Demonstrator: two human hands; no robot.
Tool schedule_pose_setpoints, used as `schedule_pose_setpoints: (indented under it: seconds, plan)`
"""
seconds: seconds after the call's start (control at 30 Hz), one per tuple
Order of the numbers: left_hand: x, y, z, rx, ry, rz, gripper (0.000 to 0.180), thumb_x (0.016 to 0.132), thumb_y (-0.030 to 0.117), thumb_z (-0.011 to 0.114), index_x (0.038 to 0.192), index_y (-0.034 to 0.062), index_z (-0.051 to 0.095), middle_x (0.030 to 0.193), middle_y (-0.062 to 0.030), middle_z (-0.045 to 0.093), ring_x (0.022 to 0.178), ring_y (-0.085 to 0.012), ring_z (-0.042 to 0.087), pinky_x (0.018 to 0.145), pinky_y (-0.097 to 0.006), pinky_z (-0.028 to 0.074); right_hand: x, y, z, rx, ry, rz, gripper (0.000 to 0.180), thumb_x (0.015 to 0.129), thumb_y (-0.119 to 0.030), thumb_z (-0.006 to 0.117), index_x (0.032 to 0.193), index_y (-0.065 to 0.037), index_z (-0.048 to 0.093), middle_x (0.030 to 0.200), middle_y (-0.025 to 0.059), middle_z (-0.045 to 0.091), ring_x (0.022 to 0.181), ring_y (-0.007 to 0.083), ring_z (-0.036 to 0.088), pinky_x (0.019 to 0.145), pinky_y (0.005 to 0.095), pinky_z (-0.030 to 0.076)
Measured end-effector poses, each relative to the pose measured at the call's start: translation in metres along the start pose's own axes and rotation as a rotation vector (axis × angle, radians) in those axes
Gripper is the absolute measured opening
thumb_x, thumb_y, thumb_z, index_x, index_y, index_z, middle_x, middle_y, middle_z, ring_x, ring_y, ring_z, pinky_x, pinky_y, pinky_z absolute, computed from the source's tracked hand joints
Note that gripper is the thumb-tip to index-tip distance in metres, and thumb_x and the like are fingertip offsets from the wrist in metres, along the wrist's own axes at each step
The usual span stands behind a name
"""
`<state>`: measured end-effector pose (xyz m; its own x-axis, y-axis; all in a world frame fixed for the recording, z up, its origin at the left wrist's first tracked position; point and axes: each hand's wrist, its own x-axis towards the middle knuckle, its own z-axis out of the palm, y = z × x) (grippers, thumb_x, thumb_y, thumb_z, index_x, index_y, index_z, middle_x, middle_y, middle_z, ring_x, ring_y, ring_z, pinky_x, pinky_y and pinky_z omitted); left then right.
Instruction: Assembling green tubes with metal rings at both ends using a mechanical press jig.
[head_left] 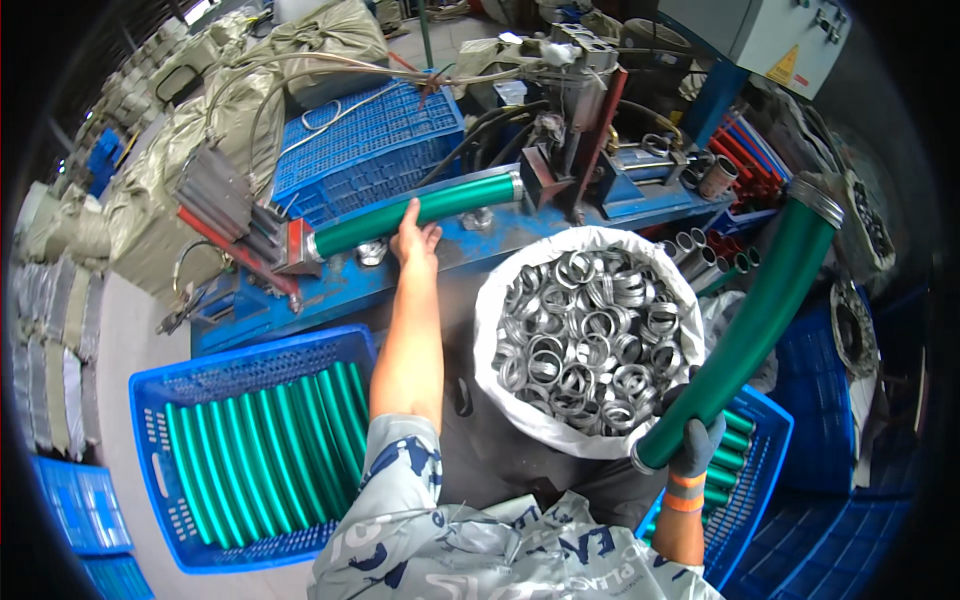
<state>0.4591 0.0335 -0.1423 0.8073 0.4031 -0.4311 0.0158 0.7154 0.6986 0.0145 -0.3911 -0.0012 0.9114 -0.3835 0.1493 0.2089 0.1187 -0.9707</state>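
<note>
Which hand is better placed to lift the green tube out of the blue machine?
Left. The left hand already rests on the green curved tube lying in the blue machine. The gloved right hand is occupied with another green curved tube.

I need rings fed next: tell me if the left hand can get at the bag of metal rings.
Probably yes. The left hand rests on the green tube in the machine; the open bag of metal rings sits just beside that forearm, uncovered.
</note>
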Motion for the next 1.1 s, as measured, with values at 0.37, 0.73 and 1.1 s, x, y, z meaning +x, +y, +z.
schedule_pose_setpoints:
  seconds: [0.37, 0.73, 1.1]
  plan:
    - [-0.006, 0.01, -0.012, 0.043, -0.052, 0.033, 0.072, 0.098, 0.033, 0.097, 0.15, -0.0054, 0.068, 0.145, -0.0251, 0.072, 0.125, -0.0478, 0.078, 0.097, -0.053, 0.068, -0.02, -0.014, -0.046, 0.027, 0.15, 0.078, 0.067, 0.097, -0.032, 0.093, 0.148, 0.001, 0.066, 0.123, 0.0171, 0.079, 0.097, 0.027, 0.08, 0.084, 0.0409, 0.067]
    - [0.068, 0.045, -0.047, 0.088, -0.518, -0.252, 0.082, 0.111, 0.037, 0.083, 0.166, -0.0143, 0.05, 0.168, -0.0332, 0.059, 0.158, -0.0434, 0.058, 0.13, -0.05, 0.054, -0.241, 0.05, -0.352, -0.624, 0.875, 0.433, 0.058, 0.109, -0.037, 0.083, 0.15, 0.003, 0.072, 0.12, 0.0111, 0.083, 0.101, 0.022, 0.077, 0.092, 0.0429, 0.063]
    - [-0.087, -0.055, -0.061, 0.529, -0.534, -0.187, 0.074, 0.115, 0.034, 0.077, 0.168, -0.0079, 0.045, 0.17, -0.0253, 0.063, 0.154, -0.0354, 0.067, 0.131, -0.047, 0.048, -0.439, 0.257, -0.433, -0.602, 1.313, 0.922, 0.081, 0.095, -0.068, 0.09, 0.121, 0.008, 0.083, 0.11, 0.0234, 0.085, 0.096, 0.0385, 0.084, 0.082, 0.0518, 0.066]
